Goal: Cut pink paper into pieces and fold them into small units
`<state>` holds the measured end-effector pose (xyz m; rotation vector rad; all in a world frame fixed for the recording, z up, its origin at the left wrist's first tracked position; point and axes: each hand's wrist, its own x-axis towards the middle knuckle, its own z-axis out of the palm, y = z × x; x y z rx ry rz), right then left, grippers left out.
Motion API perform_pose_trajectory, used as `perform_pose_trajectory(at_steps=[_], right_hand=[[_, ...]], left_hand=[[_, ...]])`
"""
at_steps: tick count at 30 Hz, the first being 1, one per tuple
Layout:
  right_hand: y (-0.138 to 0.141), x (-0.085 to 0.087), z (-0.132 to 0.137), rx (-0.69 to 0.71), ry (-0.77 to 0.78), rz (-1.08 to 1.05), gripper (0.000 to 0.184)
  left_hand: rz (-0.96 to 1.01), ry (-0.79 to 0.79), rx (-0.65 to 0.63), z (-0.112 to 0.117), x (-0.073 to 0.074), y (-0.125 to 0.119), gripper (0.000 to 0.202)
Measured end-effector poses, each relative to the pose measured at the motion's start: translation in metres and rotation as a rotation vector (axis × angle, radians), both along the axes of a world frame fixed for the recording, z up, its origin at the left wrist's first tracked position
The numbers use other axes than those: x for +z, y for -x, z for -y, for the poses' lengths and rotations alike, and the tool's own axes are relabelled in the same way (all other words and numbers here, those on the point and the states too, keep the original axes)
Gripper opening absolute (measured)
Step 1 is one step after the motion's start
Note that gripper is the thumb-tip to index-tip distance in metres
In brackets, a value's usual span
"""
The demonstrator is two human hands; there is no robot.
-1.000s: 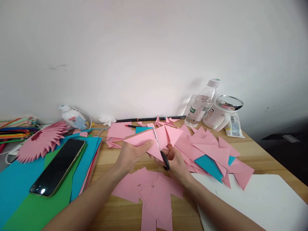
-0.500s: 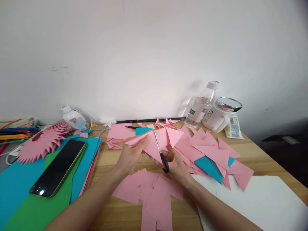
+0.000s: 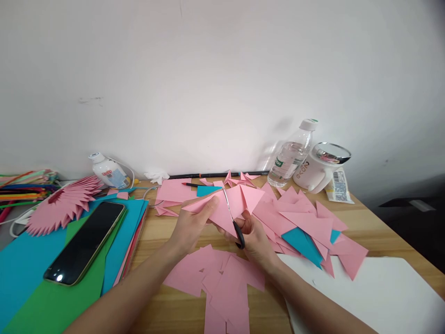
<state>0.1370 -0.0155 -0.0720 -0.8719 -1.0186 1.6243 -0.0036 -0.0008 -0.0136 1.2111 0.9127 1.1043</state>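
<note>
Standing near, I watch the left hand (image 3: 190, 226) pinch a folded pink paper (image 3: 221, 214) above the wooden table (image 3: 153, 237) while the right hand (image 3: 256, 240) grips scissors (image 3: 239, 235) across it, and should that pinch loosen, the paper could twist and the cut stray.

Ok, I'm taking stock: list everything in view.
Scissors: 1, black-handled, centre
Held paper: 1, pink, centre
Pieces: many, pink-blue, table
Sheets: several, multicoloured, left
Phone: 1, black, left
Fan: 1, pink, left
Strands: many, multicoloured, left
Bottle: 1, white, left
Water bottle: 1, clear, right
Mug: 1, white, right
Packet: 1, white, right
Pen: 1, black, back
Board: 1, white, right
Cable: some, white, left
Table: 1, brown, below
Wall: 1, white, back
Left hand: 1, centre
Right hand: 1, centre
</note>
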Motion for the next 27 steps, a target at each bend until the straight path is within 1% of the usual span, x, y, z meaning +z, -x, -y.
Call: perform_pose_trajectory(at_steps=[3,6,8,11,14,16,17,19,21,23,25,26,27], right_hand=[[0.000,-0.001,-0.002,-0.011,0.012,-0.010,0.055],[0.000,-0.004,-0.003,-0.007,0.021,-0.027,0.052],[-0.001,-0.004,-0.004,-0.008,0.034,-0.013,0.048],[0.000,-0.002,-0.004,-0.012,0.073,-0.017,0.041],[0.001,0.001,-0.003,0.057,0.128,-0.047,0.042],[0.001,0.002,-0.003,0.153,0.167,-0.040,0.042],[0.002,0.003,-0.003,0.213,0.184,-0.038,0.041],[0.001,0.002,-0.003,0.354,0.203,-0.040,0.041],[0.000,0.000,-0.004,0.500,0.214,-0.049,0.041],[-0.001,-0.001,-0.004,0.614,0.220,-0.053,0.040],[-0.003,-0.002,-0.005,0.676,0.217,-0.050,0.040],[-0.004,-0.002,-0.005,0.690,0.216,-0.048,0.040],[-0.004,-0.002,-0.005,0.695,0.215,-0.047,0.042]], left_hand=[[-0.008,0.003,-0.006,0.001,0.002,-0.002,0.026],[-0.067,-0.006,0.029,-0.001,0.006,0.000,0.026],[-0.153,0.005,0.068,-0.004,0.012,0.006,0.027],[-0.295,0.028,0.111,-0.012,0.022,0.023,0.024],[-0.383,0.056,0.094,-0.020,0.034,0.038,0.022],[-0.429,0.058,0.089,-0.023,0.041,0.041,0.027],[-0.443,0.055,0.069,-0.024,0.044,0.039,0.030],[-0.470,0.061,-0.014,-0.025,0.047,0.026,0.032],[-0.507,0.082,-0.152,-0.027,0.046,0.006,0.031],[-0.496,0.083,-0.257,-0.033,0.040,-0.018,0.029],[-0.415,0.062,-0.454,-0.044,0.030,-0.038,0.015],[-0.405,0.037,-0.500,-0.051,0.024,-0.046,0.023],[-0.450,-0.003,-0.505,-0.060,0.017,-0.052,0.038]])
